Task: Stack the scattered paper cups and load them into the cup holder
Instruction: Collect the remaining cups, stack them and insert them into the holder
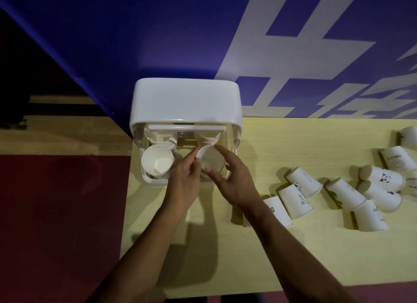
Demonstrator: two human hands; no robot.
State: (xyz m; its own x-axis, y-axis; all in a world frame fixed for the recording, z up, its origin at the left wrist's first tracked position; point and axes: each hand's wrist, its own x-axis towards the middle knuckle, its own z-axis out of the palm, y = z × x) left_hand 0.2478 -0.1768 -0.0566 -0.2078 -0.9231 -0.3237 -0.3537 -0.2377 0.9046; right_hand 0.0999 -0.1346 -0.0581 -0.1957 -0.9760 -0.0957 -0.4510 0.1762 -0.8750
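A white cup holder (187,99) with its lid raised stands at the table's far left corner. Inside it, a stack of paper cups (157,159) fills the front left slot, and more stacks sit in the two back slots. Over the front right slot is another cup stack (211,159), open end up. My left hand (186,181) pinches its left rim. My right hand (230,178) grips its right side, thumb in front and fingers behind. Scattered white paper cups (295,200) lie on their sides to the right.
The yellow table (293,257) ends just left of the holder, with dark red floor beyond. A blue wall with white lettering rises behind. Several loose cups, one with a panda print (383,177), crowd the right side up to the frame edge.
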